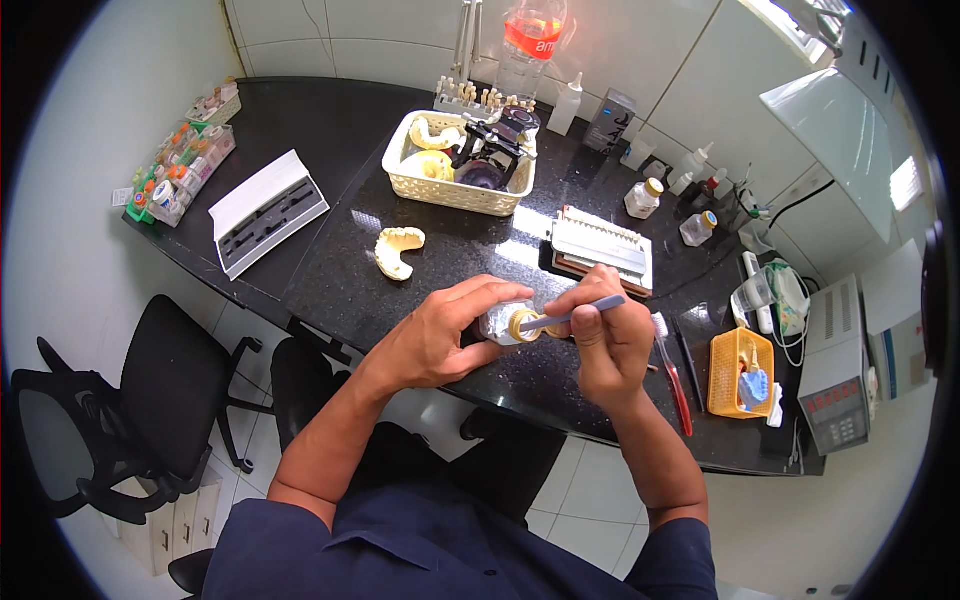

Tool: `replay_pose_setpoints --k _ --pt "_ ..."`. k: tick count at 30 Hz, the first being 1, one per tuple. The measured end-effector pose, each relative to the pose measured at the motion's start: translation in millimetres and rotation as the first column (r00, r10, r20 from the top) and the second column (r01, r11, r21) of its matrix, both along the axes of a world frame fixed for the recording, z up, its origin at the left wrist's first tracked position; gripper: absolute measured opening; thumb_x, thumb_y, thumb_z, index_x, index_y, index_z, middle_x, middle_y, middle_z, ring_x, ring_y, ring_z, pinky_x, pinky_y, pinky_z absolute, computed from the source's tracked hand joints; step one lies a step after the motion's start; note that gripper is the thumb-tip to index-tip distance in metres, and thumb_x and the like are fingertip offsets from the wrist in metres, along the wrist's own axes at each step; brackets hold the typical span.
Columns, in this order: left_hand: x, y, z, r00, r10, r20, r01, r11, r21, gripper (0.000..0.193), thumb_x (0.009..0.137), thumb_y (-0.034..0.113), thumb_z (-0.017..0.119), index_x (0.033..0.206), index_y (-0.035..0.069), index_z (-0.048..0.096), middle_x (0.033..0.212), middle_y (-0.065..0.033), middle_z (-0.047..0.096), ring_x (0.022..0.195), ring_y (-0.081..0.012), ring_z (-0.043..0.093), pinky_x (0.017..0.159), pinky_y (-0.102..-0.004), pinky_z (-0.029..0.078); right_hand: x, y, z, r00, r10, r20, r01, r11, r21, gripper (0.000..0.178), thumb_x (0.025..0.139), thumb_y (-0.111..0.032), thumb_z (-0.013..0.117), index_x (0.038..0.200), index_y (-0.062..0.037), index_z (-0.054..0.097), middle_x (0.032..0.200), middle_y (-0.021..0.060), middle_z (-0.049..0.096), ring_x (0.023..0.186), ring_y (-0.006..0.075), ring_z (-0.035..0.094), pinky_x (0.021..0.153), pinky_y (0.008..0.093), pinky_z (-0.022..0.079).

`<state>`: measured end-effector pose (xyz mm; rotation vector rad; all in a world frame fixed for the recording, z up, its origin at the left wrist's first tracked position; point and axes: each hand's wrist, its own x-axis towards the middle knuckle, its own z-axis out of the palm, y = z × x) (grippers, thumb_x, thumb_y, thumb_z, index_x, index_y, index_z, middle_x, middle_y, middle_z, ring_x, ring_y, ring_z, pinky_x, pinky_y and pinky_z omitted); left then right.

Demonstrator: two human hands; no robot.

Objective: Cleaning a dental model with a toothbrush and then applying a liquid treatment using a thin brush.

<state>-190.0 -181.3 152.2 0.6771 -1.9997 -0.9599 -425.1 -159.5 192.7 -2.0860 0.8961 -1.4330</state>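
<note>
My left hand is wrapped round a small clear bottle, tipped so that its yellow-rimmed mouth points to the right. In my right hand is a slim grey-lavender stick-like tool, gripped between thumb and fingers. The tool's left end is at the bottle's mouth; whether it reaches inside I cannot tell. A yellow round piece, perhaps the bottle's cap, shows partly by my right fingers. Beyond my left hand lies a cream dental cast, a horseshoe-shaped arch, on the black worktop.
A cream basket holds dental casts and a black articulator. Near my right hand stand a white tooth-shade box, a red toothbrush and a yellow basket. An open white case lies left; small bottles line the wall.
</note>
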Motion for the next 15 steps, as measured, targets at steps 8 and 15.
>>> replay_pose_setpoints --k 8,15 --pt "-0.7 0.2 -0.6 0.999 0.03 0.019 -0.03 1.0 0.002 0.064 0.084 0.009 0.086 0.145 0.004 0.067 0.133 -0.0183 0.072 0.122 -0.0345 0.073 0.103 -0.0431 0.058 -6.6 -1.3 8.8 0.99 -0.117 -0.074 0.108 0.988 -0.109 0.024 0.109 -0.018 0.065 0.095 -0.0032 0.076 0.074 0.0039 0.066 0.07 0.0191 0.053 0.077 0.0368 0.038" --pt "-0.9 0.0 -4.9 1.0 0.028 0.013 -0.028 0.999 -0.02 0.064 0.085 0.009 0.086 0.146 0.006 0.067 0.134 -0.0172 0.071 0.121 -0.0343 0.073 0.103 -0.043 0.058 -3.7 4.2 5.6 0.987 -0.056 0.152 0.034 0.989 0.146 0.032 0.116 -0.019 0.056 0.102 0.0027 0.074 0.085 0.0047 0.068 0.075 0.0083 0.055 0.07 0.0279 0.043"
